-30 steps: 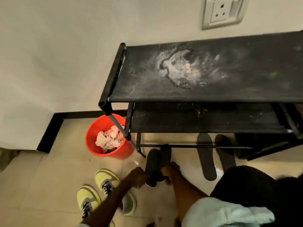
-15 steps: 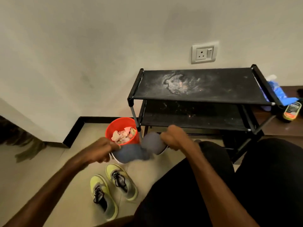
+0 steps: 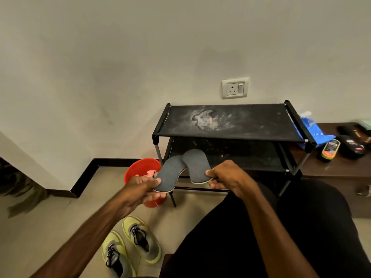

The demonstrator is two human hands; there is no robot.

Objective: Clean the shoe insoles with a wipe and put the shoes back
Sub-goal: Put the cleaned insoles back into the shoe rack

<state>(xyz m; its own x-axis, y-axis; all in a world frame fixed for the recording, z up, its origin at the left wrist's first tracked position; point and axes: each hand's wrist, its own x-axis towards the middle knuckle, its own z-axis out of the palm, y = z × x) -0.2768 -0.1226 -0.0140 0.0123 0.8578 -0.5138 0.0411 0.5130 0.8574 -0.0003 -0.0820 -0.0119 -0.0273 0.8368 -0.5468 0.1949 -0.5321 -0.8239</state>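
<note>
I hold two dark grey insoles in the air in front of the black shoe rack (image 3: 230, 122). My left hand (image 3: 143, 189) pinches the heel of the left insole (image 3: 170, 173), thumb on top. My right hand (image 3: 228, 176) pinches the heel of the right insole (image 3: 195, 165). The toe ends point away from me and overlap slightly. A pair of yellow-green sneakers (image 3: 131, 244) with black laces stands on the tiled floor below my left arm. No wipe shows in either hand.
An orange bucket (image 3: 140, 167) holding crumpled used wipes stands on the floor left of the rack. A blue wipe pack (image 3: 310, 129) and shoe-care bottles (image 3: 330, 149) lie on a low wooden ledge at right. My dark-clothed legs fill the lower right.
Both hands rose from the floor with the insoles, which are now spread apart and held flat. The camera pulled back and up from the rack.
</note>
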